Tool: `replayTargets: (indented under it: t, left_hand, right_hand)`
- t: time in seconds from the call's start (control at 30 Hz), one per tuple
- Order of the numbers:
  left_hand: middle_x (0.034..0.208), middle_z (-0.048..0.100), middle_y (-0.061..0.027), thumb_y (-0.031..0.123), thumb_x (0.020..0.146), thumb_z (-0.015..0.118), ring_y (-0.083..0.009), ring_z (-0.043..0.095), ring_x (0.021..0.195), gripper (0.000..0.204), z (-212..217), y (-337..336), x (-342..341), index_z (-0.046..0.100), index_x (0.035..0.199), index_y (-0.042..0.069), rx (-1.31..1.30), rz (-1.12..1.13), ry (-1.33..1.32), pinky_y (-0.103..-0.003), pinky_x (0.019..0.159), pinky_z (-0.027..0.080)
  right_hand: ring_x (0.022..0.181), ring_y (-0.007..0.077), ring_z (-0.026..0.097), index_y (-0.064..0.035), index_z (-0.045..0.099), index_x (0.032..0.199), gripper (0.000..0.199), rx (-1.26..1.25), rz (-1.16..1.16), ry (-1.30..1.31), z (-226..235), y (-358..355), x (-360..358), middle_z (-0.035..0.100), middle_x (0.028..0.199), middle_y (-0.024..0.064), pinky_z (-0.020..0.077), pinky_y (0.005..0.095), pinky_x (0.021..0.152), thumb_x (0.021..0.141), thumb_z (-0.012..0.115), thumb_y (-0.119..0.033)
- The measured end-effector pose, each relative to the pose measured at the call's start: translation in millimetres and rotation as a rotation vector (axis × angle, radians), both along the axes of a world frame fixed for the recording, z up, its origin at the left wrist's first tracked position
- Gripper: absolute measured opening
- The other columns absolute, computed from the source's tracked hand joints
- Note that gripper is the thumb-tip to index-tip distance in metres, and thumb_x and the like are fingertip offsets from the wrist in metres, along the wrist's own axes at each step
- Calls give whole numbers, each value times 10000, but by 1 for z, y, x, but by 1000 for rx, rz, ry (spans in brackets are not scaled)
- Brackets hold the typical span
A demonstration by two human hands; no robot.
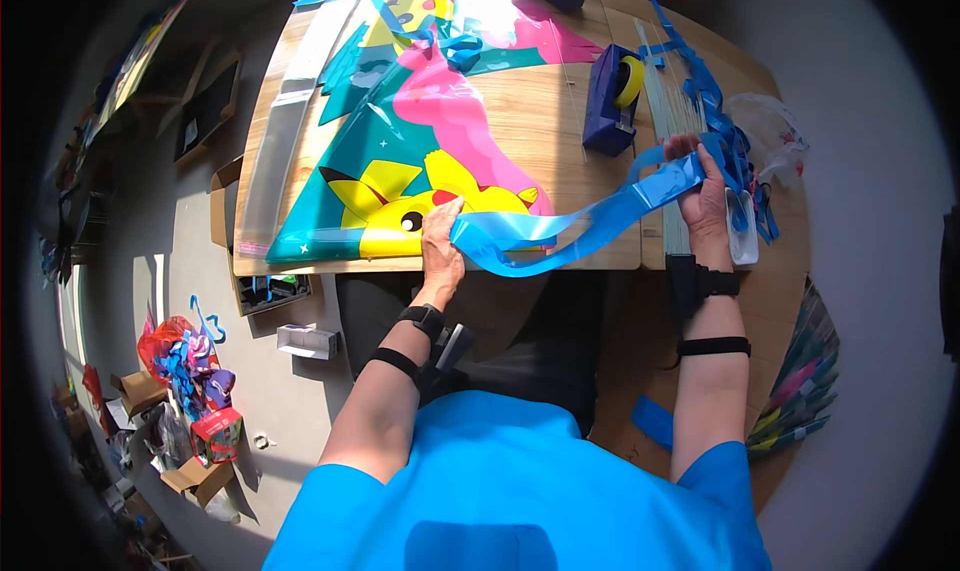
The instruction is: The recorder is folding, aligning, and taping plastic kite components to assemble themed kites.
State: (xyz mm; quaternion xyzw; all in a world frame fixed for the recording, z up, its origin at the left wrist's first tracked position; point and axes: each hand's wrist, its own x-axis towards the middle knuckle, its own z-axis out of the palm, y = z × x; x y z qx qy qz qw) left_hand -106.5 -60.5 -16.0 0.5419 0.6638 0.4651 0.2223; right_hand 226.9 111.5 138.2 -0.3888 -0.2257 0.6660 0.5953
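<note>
A long blue ribbon (592,227) hangs in a loop between my two hands over the table's near edge. My left hand (443,246) is closed at the ribbon's left end, against the lower edge of a shiny printed kite sheet (370,161). This sheet is teal and pink with a yellow cartoon figure, and lies on the wooden table (545,96). Farther right, my right hand (706,193) is raised with its fingers curled round the ribbon, where folded layers show. Part of the left fingers is hidden.
A dark blue tape dispenser (604,111) with yellow tape stands right of the sheet. Thin pale rods (664,111), a blue ribbon bundle (708,89) and a clear plastic bag (775,126) lie at the right. Cardboard boxes (200,479) and colourful bundles stand on the floor at left.
</note>
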Motion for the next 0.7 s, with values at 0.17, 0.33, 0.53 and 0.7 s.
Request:
replayTargets:
  t: [0.17,0.33,0.53,0.7]
  left_hand:
    - [1230,637,-167,-18,820,501,-339,521,1206,452,4,1,3,629,1251,29,-34,29,43,-391,1077,377]
    - [1215,630,-193,-61,796,497,-353,527,1186,473,22,10,7,632,1240,26,-234,106,-29,-403,1078,379]
    - [1153,642,-224,-15,807,536,-371,554,1127,408,30,24,8,655,1196,20,-348,116,-53,-422,1020,424]
    - [1021,685,-218,69,870,506,-340,659,959,310,26,25,22,666,1127,5,-195,99,-31,-379,839,492]
  right_hand:
    - [1062,330,642,65,482,1276,607,-314,81,-259,-5,-13,38,603,1232,216,510,420,925,953,572,-442]
    - [668,306,622,-31,669,798,316,126,-186,-1707,-49,-144,-26,649,748,124,473,396,633,954,592,-294]
    - [1131,274,579,11,641,1087,268,1098,370,-1709,-96,-196,-125,626,1145,132,442,386,1004,831,600,-58]
    - [1223,296,521,39,595,1189,374,970,398,-1917,-111,-173,-132,604,1196,148,367,424,1098,837,544,-79]
